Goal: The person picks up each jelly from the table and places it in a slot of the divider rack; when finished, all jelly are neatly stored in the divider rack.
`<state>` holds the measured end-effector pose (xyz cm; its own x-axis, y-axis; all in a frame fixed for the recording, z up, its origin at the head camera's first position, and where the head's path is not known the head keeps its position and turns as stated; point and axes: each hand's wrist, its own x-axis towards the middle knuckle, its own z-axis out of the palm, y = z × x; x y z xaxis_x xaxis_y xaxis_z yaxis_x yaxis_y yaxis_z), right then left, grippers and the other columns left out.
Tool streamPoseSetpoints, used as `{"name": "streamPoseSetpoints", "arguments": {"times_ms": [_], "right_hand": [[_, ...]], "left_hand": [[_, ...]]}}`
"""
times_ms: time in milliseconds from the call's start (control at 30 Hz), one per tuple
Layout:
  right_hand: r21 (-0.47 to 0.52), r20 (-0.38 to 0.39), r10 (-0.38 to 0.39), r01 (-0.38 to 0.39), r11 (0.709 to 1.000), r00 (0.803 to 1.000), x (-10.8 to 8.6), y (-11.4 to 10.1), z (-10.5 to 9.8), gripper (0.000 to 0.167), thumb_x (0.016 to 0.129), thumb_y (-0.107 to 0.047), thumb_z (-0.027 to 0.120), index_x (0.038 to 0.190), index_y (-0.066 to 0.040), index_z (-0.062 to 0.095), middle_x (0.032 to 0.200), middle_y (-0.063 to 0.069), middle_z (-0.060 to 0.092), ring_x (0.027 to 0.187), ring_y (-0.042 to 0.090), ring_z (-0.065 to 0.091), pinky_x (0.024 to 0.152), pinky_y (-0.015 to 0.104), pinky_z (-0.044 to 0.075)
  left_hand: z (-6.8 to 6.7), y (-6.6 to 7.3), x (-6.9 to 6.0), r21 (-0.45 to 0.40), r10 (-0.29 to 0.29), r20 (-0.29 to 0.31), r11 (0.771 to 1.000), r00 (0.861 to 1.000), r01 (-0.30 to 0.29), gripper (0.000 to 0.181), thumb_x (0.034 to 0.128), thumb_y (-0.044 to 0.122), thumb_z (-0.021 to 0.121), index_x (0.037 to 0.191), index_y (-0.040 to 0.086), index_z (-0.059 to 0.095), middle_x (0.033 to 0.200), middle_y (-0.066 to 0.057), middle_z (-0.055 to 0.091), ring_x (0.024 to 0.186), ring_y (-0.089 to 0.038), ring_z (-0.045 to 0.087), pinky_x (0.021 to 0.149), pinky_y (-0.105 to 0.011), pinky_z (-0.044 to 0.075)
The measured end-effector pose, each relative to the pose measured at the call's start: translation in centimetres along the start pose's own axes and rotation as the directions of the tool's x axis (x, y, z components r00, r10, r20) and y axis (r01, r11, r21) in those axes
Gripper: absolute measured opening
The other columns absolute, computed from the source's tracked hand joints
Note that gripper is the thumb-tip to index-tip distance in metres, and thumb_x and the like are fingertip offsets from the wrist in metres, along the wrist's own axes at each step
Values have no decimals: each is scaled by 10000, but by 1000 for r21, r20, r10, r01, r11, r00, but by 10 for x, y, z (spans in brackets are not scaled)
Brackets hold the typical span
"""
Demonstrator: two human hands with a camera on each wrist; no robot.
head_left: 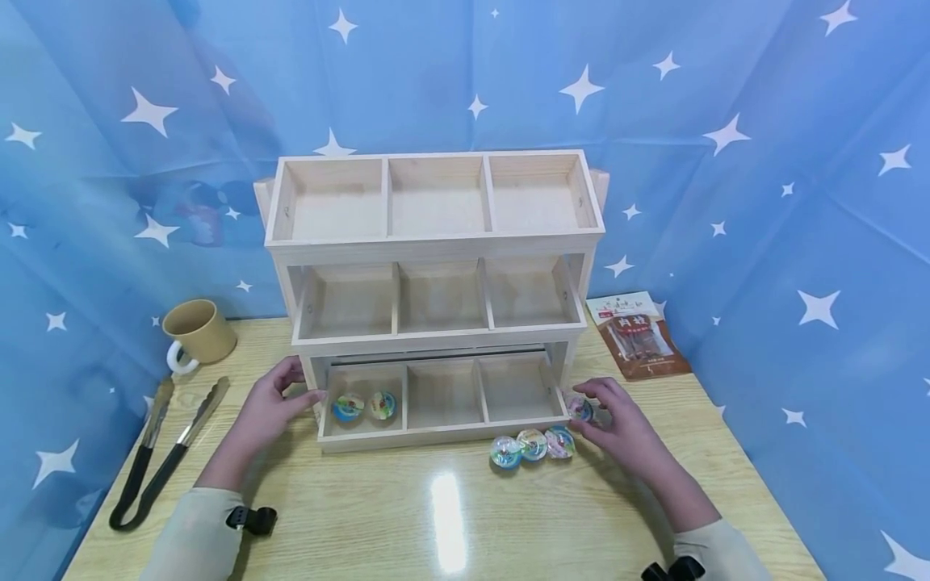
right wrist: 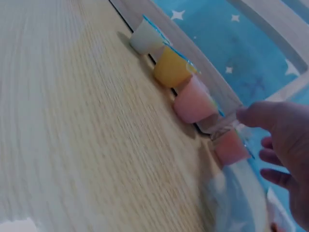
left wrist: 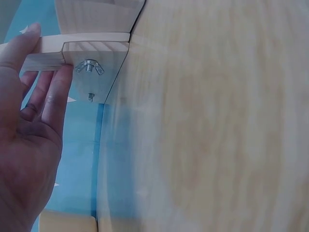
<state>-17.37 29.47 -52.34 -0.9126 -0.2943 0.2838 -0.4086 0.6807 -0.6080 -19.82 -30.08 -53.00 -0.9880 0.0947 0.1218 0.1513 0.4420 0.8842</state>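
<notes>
one cup (head_left: 580, 409) partly behind right hand (head_left: 617, 421)

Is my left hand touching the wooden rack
Touching. The left wrist view shows the left hand gripping the wooden rack by its edge, between thumb and fingers.
</notes>
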Motion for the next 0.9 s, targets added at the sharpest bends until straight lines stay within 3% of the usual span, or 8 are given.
{"name": "streamPoseSetpoints", "arguments": {"times_ms": [167,367,567,900], "right_hand": [[-3,21,-15,15,1000,1000,1,4,2,528,919,-47,909,1397,-35,684,1339,103,652,1211,318,651,980,601,563],[14,33,28,-29,999,999,1,9,6,521,923,-58,908,1397,-47,692,1325,100,663,1200,316,654,989,594,564],[26,39,48,-49,998,998,0,13,10,477,934,-25,889,1373,-44,704,1261,80,687,1124,271,688,955,481,615],[-73,-70,48,-53,996,996,-2,8,3,492,892,26,890,1355,-2,724,1298,130,715,1168,334,687,971,496,587]], "left_hand": [[0,0,0,-6,2,2,1000,1000,-2,515,1010,165,849,1459,57,622,1256,-158,737,1165,-256,665,872,-267,573],[0,0,0,10,-2,0,1000,1000,2,525,1011,180,851,1468,66,620,1257,-149,735,1171,-262,660,873,-271,566],[-1,1,0,6,-4,2,1000,1000,4,527,1013,181,848,1471,62,616,1258,-150,732,1166,-237,659,876,-269,567],[-1,3,-1,13,4,0,1000,1000,-4,517,1015,178,846,1465,60,621,1240,-147,729,1161,-253,660,879,-281,565]]}}
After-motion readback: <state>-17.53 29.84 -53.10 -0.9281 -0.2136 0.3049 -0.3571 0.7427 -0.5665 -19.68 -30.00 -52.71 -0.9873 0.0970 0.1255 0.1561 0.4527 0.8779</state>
